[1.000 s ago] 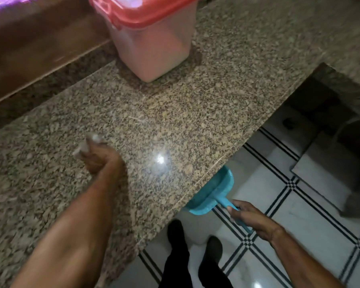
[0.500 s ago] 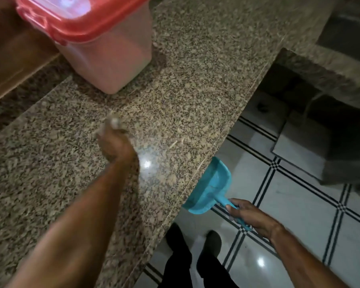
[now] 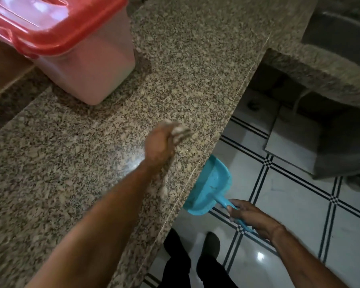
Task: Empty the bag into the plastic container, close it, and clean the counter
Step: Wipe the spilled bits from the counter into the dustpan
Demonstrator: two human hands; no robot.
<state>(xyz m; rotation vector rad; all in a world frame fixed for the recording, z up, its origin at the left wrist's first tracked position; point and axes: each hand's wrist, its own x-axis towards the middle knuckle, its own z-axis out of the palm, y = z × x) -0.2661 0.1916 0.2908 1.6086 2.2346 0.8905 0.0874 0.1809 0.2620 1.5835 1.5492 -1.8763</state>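
The plastic container (image 3: pixel 87 67) stands at the back left of the granite counter (image 3: pixel 185 59), with its red lid (image 3: pixel 50 28) on. My left hand (image 3: pixel 162 142) is on the counter close to the front edge, closed around a small pale cloth or wad (image 3: pixel 180 130) that is blurred by motion. My right hand (image 3: pixel 249 217) grips the handle of a blue dustpan (image 3: pixel 210 188), held just below the counter's edge with its open side against the edge. No bag is in view.
A wooden ledge (image 3: pixel 6 75) runs along the back left. A sink (image 3: pixel 341 34) sits in a lower granite section at the right. Below is white tiled floor (image 3: pixel 299 204) with black lines, my dark shoes (image 3: pixel 195 246), and grey objects under the sink.
My left hand has swept with the wad from the middle left of the counter rightward to the front edge, above the dustpan. The dustpan has stayed under the edge.
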